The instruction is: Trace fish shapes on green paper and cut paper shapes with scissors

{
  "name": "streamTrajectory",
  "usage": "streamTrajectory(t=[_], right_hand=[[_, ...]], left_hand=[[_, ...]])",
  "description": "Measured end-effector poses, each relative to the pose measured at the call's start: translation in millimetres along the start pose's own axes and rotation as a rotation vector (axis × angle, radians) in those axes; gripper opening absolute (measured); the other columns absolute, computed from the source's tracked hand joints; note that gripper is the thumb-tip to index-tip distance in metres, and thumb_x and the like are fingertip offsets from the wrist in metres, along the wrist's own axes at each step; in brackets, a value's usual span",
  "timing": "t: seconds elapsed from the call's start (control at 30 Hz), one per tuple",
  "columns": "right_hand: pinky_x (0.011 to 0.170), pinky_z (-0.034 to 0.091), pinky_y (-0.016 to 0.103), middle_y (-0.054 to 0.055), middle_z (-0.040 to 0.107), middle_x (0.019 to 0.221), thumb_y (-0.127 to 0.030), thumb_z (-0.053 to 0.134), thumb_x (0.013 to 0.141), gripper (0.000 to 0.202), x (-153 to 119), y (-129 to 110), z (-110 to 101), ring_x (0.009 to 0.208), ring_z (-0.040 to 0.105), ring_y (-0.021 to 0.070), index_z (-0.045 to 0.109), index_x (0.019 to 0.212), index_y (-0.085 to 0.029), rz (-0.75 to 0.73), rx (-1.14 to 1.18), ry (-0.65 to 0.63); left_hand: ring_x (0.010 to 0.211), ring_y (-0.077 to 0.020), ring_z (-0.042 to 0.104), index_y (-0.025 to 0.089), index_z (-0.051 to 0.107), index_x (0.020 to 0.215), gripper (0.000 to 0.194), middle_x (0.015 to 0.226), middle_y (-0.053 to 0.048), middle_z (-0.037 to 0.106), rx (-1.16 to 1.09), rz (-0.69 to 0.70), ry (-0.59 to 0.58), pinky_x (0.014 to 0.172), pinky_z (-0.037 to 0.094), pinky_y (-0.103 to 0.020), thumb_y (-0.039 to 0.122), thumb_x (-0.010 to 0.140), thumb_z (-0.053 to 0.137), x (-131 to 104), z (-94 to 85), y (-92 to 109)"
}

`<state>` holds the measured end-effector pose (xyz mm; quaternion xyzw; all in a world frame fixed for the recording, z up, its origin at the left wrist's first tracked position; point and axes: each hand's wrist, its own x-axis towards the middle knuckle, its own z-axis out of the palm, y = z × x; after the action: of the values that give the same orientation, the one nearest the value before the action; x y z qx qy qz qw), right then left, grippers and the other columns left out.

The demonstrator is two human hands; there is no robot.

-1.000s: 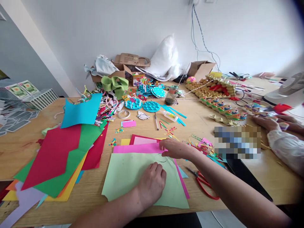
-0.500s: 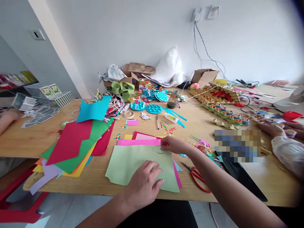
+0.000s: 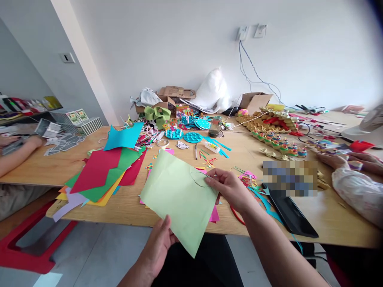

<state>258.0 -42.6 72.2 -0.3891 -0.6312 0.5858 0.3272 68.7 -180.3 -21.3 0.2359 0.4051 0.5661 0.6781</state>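
Observation:
A light green sheet of paper [image 3: 176, 195] is raised and tilted above the table's front edge. A dark oval outline [image 3: 200, 184] is drawn near its right edge. My right hand [image 3: 230, 189] pinches that edge beside the outline, thumb on top. At the lower left edge my left hand [image 3: 158, 249] has its thumb over the paper, with the other fingers mostly hidden behind. Pink paper [image 3: 214, 215] shows under the sheet. Red-handled scissors [image 3: 237, 217] lie partly hidden beneath my right forearm.
Stacked coloured paper [image 3: 95, 169] lies to the left. A glue bottle [image 3: 212, 147], a pen [image 3: 196, 152] and a glass jar [image 3: 214, 127] are farther back. On the right are a black tray [image 3: 291, 213], paper scraps and a co-worker's hands [image 3: 333, 160]. Another person's arm [image 3: 22, 153] is at far left.
The light green sheet has been lifted off the paper pile and turned. My left hand has moved from above it to its lower left edge. My right hand now pinches the right edge.

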Motion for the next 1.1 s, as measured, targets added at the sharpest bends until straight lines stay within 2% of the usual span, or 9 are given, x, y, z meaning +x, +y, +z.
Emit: streamTrajectory(t=[0.1,0.27,0.33,0.43,0.53,0.67,0.8,0.93,1.1], right_hand=[[0.036,0.047,0.023,-0.003,0.057,0.057,-0.047,0.062,0.079,0.033,-22.4,21.8,8.6,0.04,0.054,0.0103,0.056,0.085,-0.016,0.029,0.035,0.074],[0.045,0.052,0.027,-0.001,0.06,0.067,-0.052,0.051,0.085,0.035,-50.6,51.5,20.9,0.05,0.059,0.0132,0.056,0.091,-0.017,0.062,-0.062,0.017],[0.055,0.055,0.03,0.002,0.064,0.074,-0.047,0.045,0.09,0.033,-58.7,61.6,10.4,0.061,0.063,0.0162,0.057,0.099,-0.018,0.003,-0.272,0.095],[0.07,0.052,0.039,0.009,0.069,0.084,-0.032,0.044,0.092,0.024,-68.8,80.6,-21.2,0.079,0.065,0.0251,0.059,0.103,-0.016,-0.066,-0.879,0.356],[0.073,0.049,0.042,0.014,0.069,0.086,-0.011,0.042,0.087,0.025,-75.2,102.1,-49.9,0.087,0.063,0.0308,0.063,0.099,-0.015,-0.05,-1.348,0.369],[0.071,0.049,0.037,0.012,0.067,0.088,0.004,0.04,0.077,0.043,-75.3,120.3,-60.8,0.086,0.062,0.028,0.064,0.105,-0.017,-0.085,-1.522,0.358],[0.073,0.049,0.04,0.013,0.063,0.088,0.002,0.036,0.077,0.044,-76.8,118.9,-56.6,0.085,0.061,0.0281,0.064,0.106,-0.016,-0.054,-1.417,0.394],[0.075,0.05,0.036,0.014,0.061,0.1,-0.019,0.037,0.089,0.031,-84.7,96.4,-44.8,0.092,0.061,0.0259,0.059,0.111,-0.02,-0.019,-0.936,0.402],[0.063,0.049,0.029,0.011,0.063,0.094,-0.05,0.045,0.09,0.036,-87.8,61.5,-8.0,0.08,0.059,0.0208,0.058,0.104,-0.019,0.105,-0.217,0.052]], left_hand=[[0.118,-0.0289,0.053,0.023,0.057,0.124,0.054,0.126,-0.011,0.06,-0.099,0.146,0.143,0.094,0.047,-0.039,0.053,0.079,0.063,-2.4,-1.6,14.2],[0.114,-0.0323,0.057,0.021,0.049,0.134,0.074,0.119,-0.012,0.065,0.008,0.185,0.361,0.094,0.048,-0.042,0.034,0.068,0.079,2.4,-5.9,34.4],[0.115,-0.0313,0.057,0.021,0.05,0.133,0.076,0.117,-0.01,0.066,0.082,0.257,0.412,0.096,0.048,-0.04,0.034,0.065,0.081,6.0,-8.2,38.0],[0.117,-0.0301,0.056,0.022,0.051,0.133,0.076,0.119,-0.008,0.065,0.184,0.357,0.418,0.098,0.046,-0.039,0.036,0.064,0.081,11.3,-11.2,43.6],[0.115,-0.031,0.057,0.023,0.05,0.133,0.077,0.12,-0.009,0.064,0.25,0.412,0.409,0.096,0.048,-0.04,0.037,0.064,0.08,16.8,-10.3,53.8],[0.116,-0.0313,0.056,0.022,0.052,0.13,0.071,0.124,-0.01,0.062,0.308,0.533,0.397,0.097,0.047,-0.04,0.036,0.066,0.079,25.4,-1.7,70.8],[0.119,-0.0307,0.054,0.023,0.053,0.13,0.07,0.125,-0.008,0.062,0.228,0.571,0.343,0.096,0.048,-0.038,0.033,0.066,0.079,38.6,4.4,81.8],[0.12,-0.0301,0.053,0.025,0.054,0.129,0.07,0.124,-0.008,0.062,0.127,0.539,0.34,0.096,0.048,-0.036,0.029,0.065,0.08,53.2,-1.8,84.1],[0.118,-0.029,0.055,0.026,0.056,0.126,0.066,0.123,-0.007,0.063,0.046,0.545,0.385,0.093,0.049,-0.036,0.028,0.065,0.08,60.4,-18.0,81.3]])
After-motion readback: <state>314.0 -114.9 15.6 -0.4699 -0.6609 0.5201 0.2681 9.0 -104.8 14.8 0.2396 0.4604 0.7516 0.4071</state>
